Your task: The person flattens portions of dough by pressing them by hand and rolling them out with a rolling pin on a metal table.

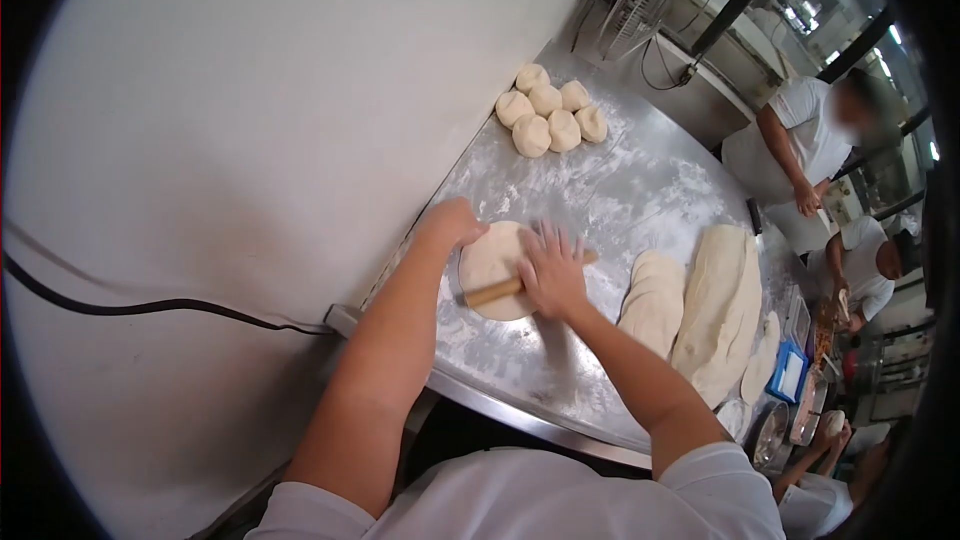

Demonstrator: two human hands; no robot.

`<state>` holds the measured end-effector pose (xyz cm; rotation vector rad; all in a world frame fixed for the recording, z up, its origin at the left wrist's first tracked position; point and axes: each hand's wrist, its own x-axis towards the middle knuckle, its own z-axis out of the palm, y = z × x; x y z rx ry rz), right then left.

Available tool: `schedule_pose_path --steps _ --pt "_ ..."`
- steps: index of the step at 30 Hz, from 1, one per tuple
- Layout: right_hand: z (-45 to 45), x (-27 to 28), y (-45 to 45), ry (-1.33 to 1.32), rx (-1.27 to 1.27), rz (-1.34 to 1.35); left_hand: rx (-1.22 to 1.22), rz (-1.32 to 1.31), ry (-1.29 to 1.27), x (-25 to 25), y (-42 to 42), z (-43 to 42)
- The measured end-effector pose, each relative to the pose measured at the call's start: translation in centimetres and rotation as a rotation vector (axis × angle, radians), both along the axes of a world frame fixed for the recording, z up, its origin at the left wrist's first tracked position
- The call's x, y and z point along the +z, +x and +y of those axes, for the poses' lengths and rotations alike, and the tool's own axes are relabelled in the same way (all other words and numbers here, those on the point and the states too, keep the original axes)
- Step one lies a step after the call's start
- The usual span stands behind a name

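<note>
A flat round of dough point(490, 255) lies on the floured metal table. My left hand point(457, 223) is at the upper left edge of the round, its fingers curled against the dough. A wooden rolling pin point(490, 293) crosses the lower part of the round. My right hand point(552, 268) lies over the pin's right part with its fingers spread, palm down, slightly blurred. The pin's middle is hidden under that hand.
Several dough balls point(545, 110) sit at the table's far end by the wall. Long dough slabs point(720, 305) lie to the right, near a blue container point(789, 372) and metal bowls point(770, 433). Co-workers point(800, 140) stand across the table. A fan point(642, 2) is behind.
</note>
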<state>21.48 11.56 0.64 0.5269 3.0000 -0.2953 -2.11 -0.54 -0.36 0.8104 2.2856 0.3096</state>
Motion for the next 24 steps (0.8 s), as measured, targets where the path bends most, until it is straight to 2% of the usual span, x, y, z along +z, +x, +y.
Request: schedule_pose_path --steps 4,6,7,9,12,13,15,16,18,19,21,22,24 --pt "1.8 -0.9 -11.3 0.047 -0.095 0.138 0.101 -0.016 0.018 -0.3 -0.4 -0.1" --pt "2.1 -2.3 -11.5 0.055 -0.099 0.266 0.089 -0.012 0.000 -1.3 -1.2 -0.1" --pt "1.9 -2.8 -11.1 0.056 -0.106 0.324 0.059 -0.067 -0.048 -0.3 -0.8 -0.4" --pt "0.7 -2.2 -5.5 0.042 -0.081 0.209 -0.010 -0.165 -0.128 3.6 0.0 -0.5" --pt "-1.8 -0.4 5.0 -0.051 -0.051 0.084 -0.175 -0.146 -0.164 4.1 1.4 -1.1" --pt "-2.4 -0.2 7.4 -0.026 -0.009 0.093 -0.176 -0.129 -0.179 4.0 1.7 -0.9" --pt "-2.7 0.3 11.1 0.031 0.059 0.110 -0.233 -0.164 0.022 0.0 0.6 -0.5" --pt "-2.6 0.4 11.9 -0.057 0.066 0.045 -0.261 -0.189 0.119 -1.3 0.7 -0.1" --pt "-3.1 -0.2 11.8 -0.242 0.087 -0.074 0.116 -0.511 0.354 0.4 2.8 0.0" --pt "-4.6 1.9 11.5 -0.288 0.033 -0.117 0.315 -0.668 0.459 1.0 3.7 0.0" --pt "-7.1 3.8 11.3 -0.437 -0.025 -0.196 0.410 -0.880 0.433 0.8 4.9 0.5" --pt "-8.0 7.0 11.0 -0.502 -0.037 -0.283 0.462 -0.983 0.415 0.6 5.5 0.9" --pt "-9.1 8.5 11.2 -0.530 0.017 -0.309 0.351 -0.968 0.399 0.3 7.4 1.4"
